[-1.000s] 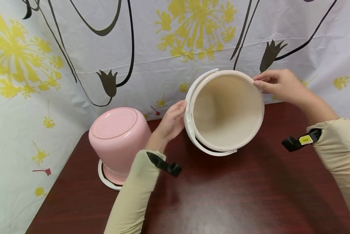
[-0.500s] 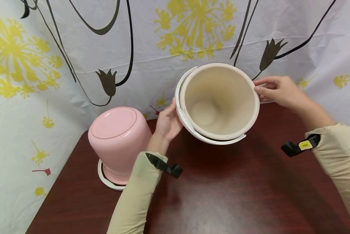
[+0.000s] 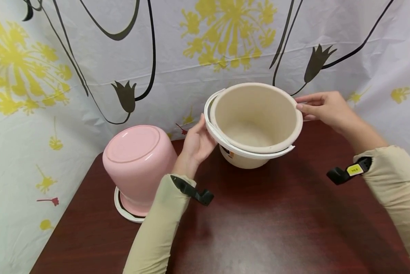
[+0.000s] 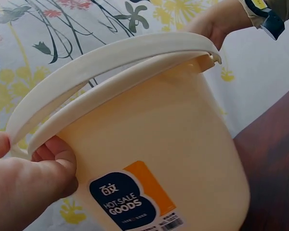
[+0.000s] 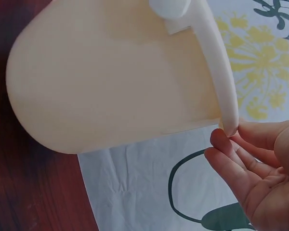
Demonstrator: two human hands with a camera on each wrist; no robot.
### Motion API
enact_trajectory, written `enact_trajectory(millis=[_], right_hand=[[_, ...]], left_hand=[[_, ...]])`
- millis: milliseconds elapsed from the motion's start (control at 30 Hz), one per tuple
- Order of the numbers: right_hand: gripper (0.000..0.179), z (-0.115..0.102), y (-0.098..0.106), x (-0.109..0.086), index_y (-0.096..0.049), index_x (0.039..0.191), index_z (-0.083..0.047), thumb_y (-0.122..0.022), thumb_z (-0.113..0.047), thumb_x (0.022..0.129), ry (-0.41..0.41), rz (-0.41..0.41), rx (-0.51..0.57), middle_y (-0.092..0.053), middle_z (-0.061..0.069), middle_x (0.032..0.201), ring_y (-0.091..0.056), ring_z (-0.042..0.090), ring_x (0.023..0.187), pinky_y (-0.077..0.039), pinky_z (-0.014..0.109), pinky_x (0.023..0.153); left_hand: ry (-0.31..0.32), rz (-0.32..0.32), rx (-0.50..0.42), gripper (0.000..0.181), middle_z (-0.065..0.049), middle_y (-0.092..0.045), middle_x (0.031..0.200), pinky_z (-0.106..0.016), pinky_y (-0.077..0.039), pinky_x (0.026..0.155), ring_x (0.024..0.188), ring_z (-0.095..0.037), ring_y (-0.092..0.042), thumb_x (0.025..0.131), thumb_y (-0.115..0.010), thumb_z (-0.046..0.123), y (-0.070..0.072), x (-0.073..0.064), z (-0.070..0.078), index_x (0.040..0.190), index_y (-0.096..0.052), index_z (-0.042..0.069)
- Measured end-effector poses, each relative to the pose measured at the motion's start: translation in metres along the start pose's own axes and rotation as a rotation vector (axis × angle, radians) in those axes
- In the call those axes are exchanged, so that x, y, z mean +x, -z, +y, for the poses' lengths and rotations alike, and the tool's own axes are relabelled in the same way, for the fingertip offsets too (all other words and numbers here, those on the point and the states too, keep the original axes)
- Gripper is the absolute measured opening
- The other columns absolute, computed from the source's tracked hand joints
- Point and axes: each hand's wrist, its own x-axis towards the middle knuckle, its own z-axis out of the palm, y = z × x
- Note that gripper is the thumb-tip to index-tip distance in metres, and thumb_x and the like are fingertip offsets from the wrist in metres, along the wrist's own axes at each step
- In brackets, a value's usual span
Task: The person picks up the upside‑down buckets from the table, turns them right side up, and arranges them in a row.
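A cream bucket is held by both hands, its open top tipped toward me, with a white handle hanging along the near rim. My left hand grips the rim on the left; in the left wrist view the fingers curl under the rim beside the handle's end. On the right, my right hand pinches the rim between thumb and fingers, plainly so in the right wrist view. A blue and orange label is on the bucket's side. Whether its base touches the table is hard to tell.
A pink bucket stands upside down on the left of the dark red table, its white handle at the bottom. A white curtain with yellow and grey flowers hangs behind the table.
The cream bucket has tilted more upright and shifted slightly left, its lower side and label now showing. Both hands keep their hold on the rim. The pink bucket stays put.
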Motion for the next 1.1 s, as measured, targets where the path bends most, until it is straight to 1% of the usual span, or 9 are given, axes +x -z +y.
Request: enact_trajectory(millis=[133,333,400,467,533,633,767,933,1100], right_hand=[[0.012,0.001,0.000,0.004,-0.071,0.084,-0.027,-0.069,-0.016,0.085,-0.021,0.010,0.025,-0.068,-0.010,0.076,-0.066,0.006,0.066,-0.053,0.024,0.061],[0.010,0.002,0.000,0.007,-0.071,0.080,-0.026,-0.070,-0.018,0.084,-0.047,0.023,0.019,-0.068,-0.010,0.073,-0.065,0.007,0.064,-0.053,0.025,0.059],[0.008,0.003,0.000,0.009,-0.071,0.080,-0.025,-0.070,-0.018,0.084,-0.059,0.024,0.010,-0.067,-0.010,0.073,-0.065,0.006,0.064,-0.053,0.024,0.059],[0.006,0.005,-0.001,0.010,-0.072,0.081,-0.023,-0.069,-0.018,0.084,-0.070,0.019,0.013,-0.067,-0.010,0.074,-0.065,0.005,0.065,-0.053,0.024,0.060],[0.006,0.006,-0.001,0.012,-0.072,0.081,-0.022,-0.069,-0.018,0.084,-0.083,0.016,0.015,-0.066,-0.010,0.074,-0.064,0.005,0.066,-0.053,0.024,0.061],[0.007,0.008,-0.002,0.014,-0.071,0.080,-0.023,-0.069,-0.018,0.084,-0.095,0.016,0.027,-0.066,-0.010,0.074,-0.064,0.004,0.066,-0.053,0.023,0.061],[0.008,0.009,-0.003,0.014,-0.071,0.079,-0.025,-0.069,-0.019,0.084,-0.106,0.020,0.039,-0.066,-0.010,0.074,-0.064,0.004,0.066,-0.053,0.023,0.061],[0.006,0.010,-0.002,0.013,-0.071,0.080,-0.023,-0.070,-0.018,0.083,-0.113,0.016,0.049,-0.066,-0.010,0.074,-0.064,0.004,0.066,-0.053,0.024,0.062],[0.005,0.010,0.000,0.013,-0.072,0.081,-0.022,-0.070,-0.019,0.083,-0.113,0.014,0.036,-0.065,-0.010,0.074,-0.064,0.004,0.067,-0.053,0.023,0.062]], left_hand=[[0.032,0.057,-0.032,0.030,-0.007,-0.030,0.140,-0.027,-0.037,0.090,0.119,-0.017,-0.037,0.102,-0.027,0.029,-0.001,0.003,0.000,0.117,-0.047,0.012],[0.064,0.126,-0.127,0.029,-0.009,-0.023,0.149,-0.032,-0.017,0.108,0.137,-0.020,-0.019,0.102,-0.030,0.029,0.000,0.007,0.000,0.115,-0.047,0.008],[0.072,0.151,-0.138,0.029,-0.009,-0.024,0.150,-0.031,-0.020,0.106,0.137,-0.020,-0.018,0.102,-0.031,0.029,0.000,0.008,-0.001,0.115,-0.047,0.008],[0.083,0.162,-0.138,0.029,-0.008,-0.024,0.150,-0.029,-0.029,0.098,0.137,-0.019,-0.020,0.102,-0.031,0.029,0.000,0.008,-0.001,0.115,-0.047,0.009],[0.094,0.175,-0.130,0.029,-0.007,-0.026,0.149,-0.027,-0.035,0.087,0.132,-0.018,-0.029,0.102,-0.031,0.030,0.001,0.008,-0.002,0.114,-0.047,0.009],[0.103,0.191,-0.119,0.029,-0.006,-0.031,0.145,-0.025,-0.038,0.077,0.112,-0.015,-0.044,0.102,-0.031,0.031,0.001,0.009,-0.002,0.114,-0.048,0.010],[0.107,0.217,-0.123,0.031,-0.006,-0.035,0.137,-0.024,-0.040,0.074,0.091,-0.013,-0.049,0.101,-0.033,0.031,0.002,0.010,-0.003,0.118,-0.048,0.010],[0.115,0.225,-0.145,0.032,-0.006,-0.032,0.142,-0.025,-0.041,0.075,0.092,-0.013,-0.049,0.101,-0.036,0.032,0.003,0.010,-0.004,0.122,-0.047,0.010],[0.110,0.219,-0.139,0.030,-0.004,-0.041,0.131,-0.025,-0.041,0.073,0.092,-0.013,-0.050,0.100,-0.036,0.032,0.004,0.010,-0.005,0.114,-0.050,0.009]])
